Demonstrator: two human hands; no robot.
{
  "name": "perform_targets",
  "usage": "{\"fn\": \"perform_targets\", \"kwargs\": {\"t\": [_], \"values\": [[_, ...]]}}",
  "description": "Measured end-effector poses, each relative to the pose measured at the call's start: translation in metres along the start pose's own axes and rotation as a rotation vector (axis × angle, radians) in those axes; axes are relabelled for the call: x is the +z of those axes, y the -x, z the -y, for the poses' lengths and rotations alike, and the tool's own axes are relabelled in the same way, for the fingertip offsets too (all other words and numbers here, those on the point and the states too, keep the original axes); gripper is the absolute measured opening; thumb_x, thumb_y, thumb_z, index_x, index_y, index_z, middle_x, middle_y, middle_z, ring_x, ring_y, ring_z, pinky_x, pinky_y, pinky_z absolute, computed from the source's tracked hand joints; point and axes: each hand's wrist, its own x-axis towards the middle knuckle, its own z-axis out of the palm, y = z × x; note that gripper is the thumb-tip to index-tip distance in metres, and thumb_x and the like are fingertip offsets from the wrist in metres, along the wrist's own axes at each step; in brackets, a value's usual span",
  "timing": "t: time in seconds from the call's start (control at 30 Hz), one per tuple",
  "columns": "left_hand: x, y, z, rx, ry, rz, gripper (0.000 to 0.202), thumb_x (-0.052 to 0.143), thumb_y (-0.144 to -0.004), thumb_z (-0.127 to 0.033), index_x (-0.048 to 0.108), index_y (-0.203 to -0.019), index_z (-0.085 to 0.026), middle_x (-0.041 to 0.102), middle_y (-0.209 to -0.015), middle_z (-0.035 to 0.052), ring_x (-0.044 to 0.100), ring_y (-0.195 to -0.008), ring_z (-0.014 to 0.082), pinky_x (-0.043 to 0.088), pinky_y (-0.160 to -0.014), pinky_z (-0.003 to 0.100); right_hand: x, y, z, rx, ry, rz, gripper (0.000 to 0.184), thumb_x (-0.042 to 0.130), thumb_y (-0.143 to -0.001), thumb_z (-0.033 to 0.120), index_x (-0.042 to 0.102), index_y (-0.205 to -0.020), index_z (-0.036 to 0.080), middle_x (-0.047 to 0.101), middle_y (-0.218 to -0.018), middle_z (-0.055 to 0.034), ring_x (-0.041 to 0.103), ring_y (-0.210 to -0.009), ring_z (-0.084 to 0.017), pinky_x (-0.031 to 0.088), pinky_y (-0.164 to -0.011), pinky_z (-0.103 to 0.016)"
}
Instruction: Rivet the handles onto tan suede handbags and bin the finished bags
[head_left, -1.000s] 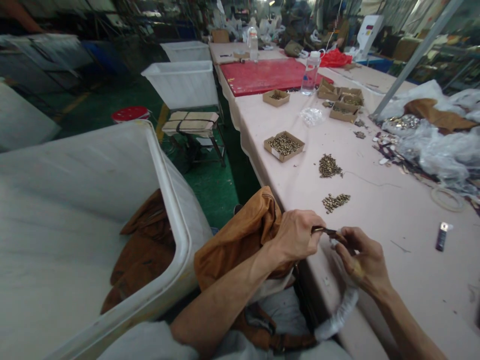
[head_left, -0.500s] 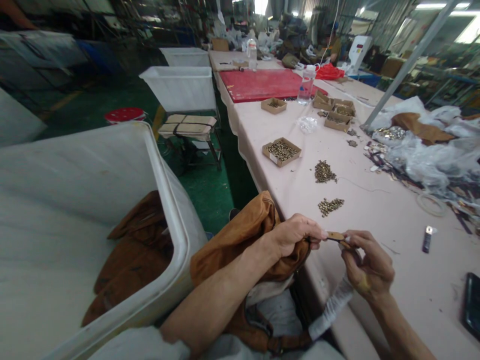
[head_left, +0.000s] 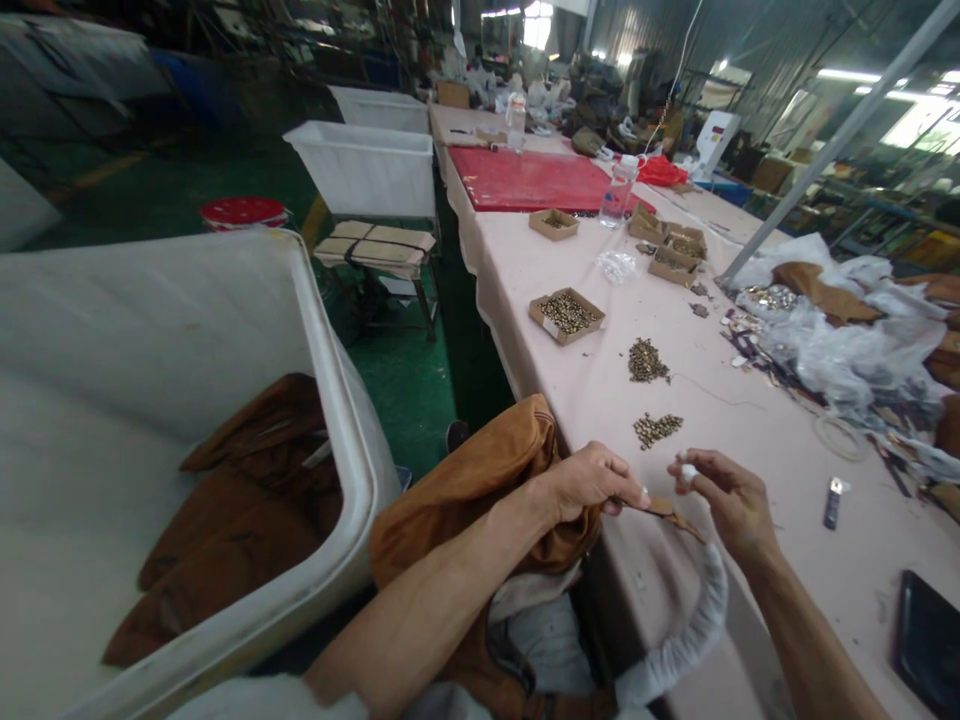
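Observation:
My left hand [head_left: 589, 480] pinches a narrow brown leather strap [head_left: 661, 507] over the table edge. The strap's free end points right, close to a bag handle [head_left: 686, 635] wrapped in white film. My right hand [head_left: 731, 500] is off the strap, thumb and forefinger slightly apart, with white coverings on the fingertips. Just beyond it lies a small pile of brass-coloured studs [head_left: 658, 430], and a second pile of studs [head_left: 646, 361] lies farther back. A brown bag [head_left: 465, 480] rests on my lap, beneath my left forearm.
A large white bin [head_left: 352, 480] with brown pieces [head_left: 247, 520] stands at left. On the table [head_left: 750, 340] are a cardboard tray of studs [head_left: 568, 315], a water bottle [head_left: 619, 192], a nail clipper [head_left: 833, 503], a phone [head_left: 930, 635] and plastic bags [head_left: 832, 335].
My right hand has let go of the strap and moved slightly up, towards the near stud pile. My left hand still holds the strap. The view has shifted slightly.

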Motion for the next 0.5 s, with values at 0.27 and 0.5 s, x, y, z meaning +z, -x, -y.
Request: {"fn": "perform_targets", "kwargs": {"t": [0.27,0.5], "values": [[0.001,-0.005,0.023,-0.016,-0.147,-0.148,0.019,0.079,-0.06,-0.029,0.071,-0.067,-0.013,0.055,-0.048,-0.003,0.045,-0.043,0.0094,0.029,-0.043,0.023,0.013,-0.04,-0.021,-0.046,0.407,0.086,0.028,0.064,-0.086,0.038,0.08,-0.1,0.018,0.074,-0.089,-0.008,0.063,-0.073,-0.021,0.049,-0.068,-0.033],[-0.002,-0.005,0.029,-0.019,-0.233,-0.184,0.024,0.078,-0.062,-0.033,0.075,-0.073,-0.012,0.054,-0.049,-0.0029,0.048,-0.044,0.0107,0.032,-0.044,0.023,0.027,-0.056,-0.03,-0.033,0.581,0.151,0.027,0.059,-0.086,0.038,0.077,-0.091,0.019,0.072,-0.084,-0.0071,0.062,-0.073,-0.022,0.046,-0.069,-0.032]]}}
